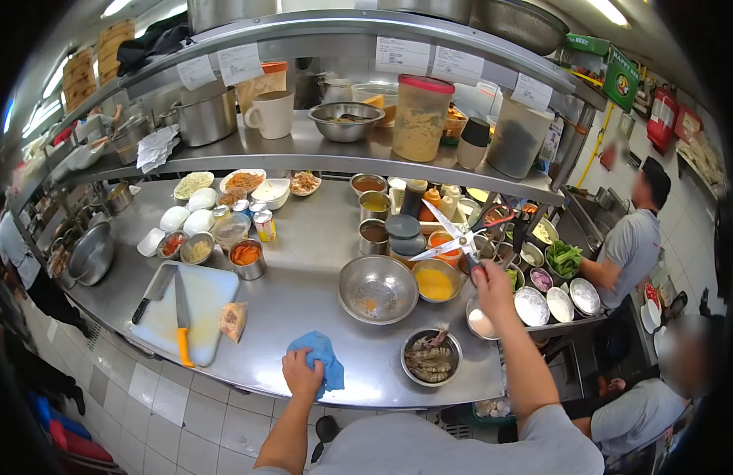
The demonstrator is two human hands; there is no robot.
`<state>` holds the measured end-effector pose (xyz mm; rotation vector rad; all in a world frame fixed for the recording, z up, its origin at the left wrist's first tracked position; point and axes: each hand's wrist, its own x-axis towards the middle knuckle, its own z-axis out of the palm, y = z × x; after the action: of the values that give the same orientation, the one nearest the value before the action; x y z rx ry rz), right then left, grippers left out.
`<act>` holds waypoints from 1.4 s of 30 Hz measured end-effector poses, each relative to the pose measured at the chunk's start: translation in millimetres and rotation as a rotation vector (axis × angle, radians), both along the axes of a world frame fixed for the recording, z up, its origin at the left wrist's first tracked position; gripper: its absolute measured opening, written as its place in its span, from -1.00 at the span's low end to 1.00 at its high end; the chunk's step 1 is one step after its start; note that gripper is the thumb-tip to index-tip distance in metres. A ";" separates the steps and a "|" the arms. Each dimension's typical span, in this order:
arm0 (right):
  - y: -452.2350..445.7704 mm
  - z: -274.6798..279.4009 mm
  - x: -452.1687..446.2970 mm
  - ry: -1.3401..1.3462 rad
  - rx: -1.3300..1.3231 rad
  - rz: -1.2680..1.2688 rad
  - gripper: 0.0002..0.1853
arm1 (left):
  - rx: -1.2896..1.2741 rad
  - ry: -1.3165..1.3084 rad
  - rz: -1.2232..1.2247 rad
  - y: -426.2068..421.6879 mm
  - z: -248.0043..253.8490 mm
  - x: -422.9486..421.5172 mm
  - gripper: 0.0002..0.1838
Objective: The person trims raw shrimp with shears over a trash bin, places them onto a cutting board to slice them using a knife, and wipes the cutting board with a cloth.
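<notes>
My left hand [301, 374] presses on a blue cloth [322, 366] near the front edge of the steel table [303, 309], its fingers curled over it. Raised over the right part of the table, my right hand [491, 285] grips the handle of open scissors [459, 236], blades spread toward the left. Below them, a metal bowl of shrimp [431, 357] stands near the front edge. Left of the scissors are a wide metal bowl [377, 290] with a few crumbs and a bowl of yellow liquid [435, 283].
A cutting board [216, 297] with two knives and a small bag [233, 321] lies at left. Ingredient bowls and cans stand behind. A shelf [319, 164] crosses above with containers. Two people [632, 245] are at the right, others at far left.
</notes>
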<state>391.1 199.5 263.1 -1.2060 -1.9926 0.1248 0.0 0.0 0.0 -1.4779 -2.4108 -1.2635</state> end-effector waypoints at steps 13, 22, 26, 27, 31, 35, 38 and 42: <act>-156.9 -69.8 -115.9 0.655 -1.482 0.905 -0.75 | 0.370 -0.355 -0.474 -9.1 88.6 59.3 -0.09; -189.7 -78.3 -129.8 0.011 -1.022 0.690 -0.77 | 0.397 -1.391 -0.769 -38.6 85.0 111.6 -0.36; -197.3 -82.9 -126.2 0.040 -0.607 0.397 -0.73 | 0.222 -1.250 -0.576 -37.7 90.0 116.8 -0.43; -190.1 -94.9 -122.2 0.077 -0.507 0.401 -0.68 | 0.207 -1.203 -0.567 -33.6 93.4 121.8 -0.42; -181.2 -107.4 -95.9 -0.051 -0.601 0.437 -0.67 | 0.044 -1.118 -0.588 -19.8 113.5 144.8 -0.49; -219.3 -140.3 -57.4 0.140 -0.762 0.251 -0.72 | -0.257 -0.823 -0.974 -19.5 105.5 160.8 -0.46; -250.2 -149.4 -19.5 0.462 -0.798 0.000 -0.77 | -0.171 -0.437 -1.205 18.2 104.6 161.4 -0.48; -297.1 -189.6 44.4 0.454 -0.600 -0.353 -0.75 | -0.282 -0.217 -1.121 89.3 134.0 195.1 -0.75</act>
<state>435.4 -97.6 73.4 -1.7012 -1.3533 0.7863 195.1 89.3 134.0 -3.1390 -1.8432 -1.2098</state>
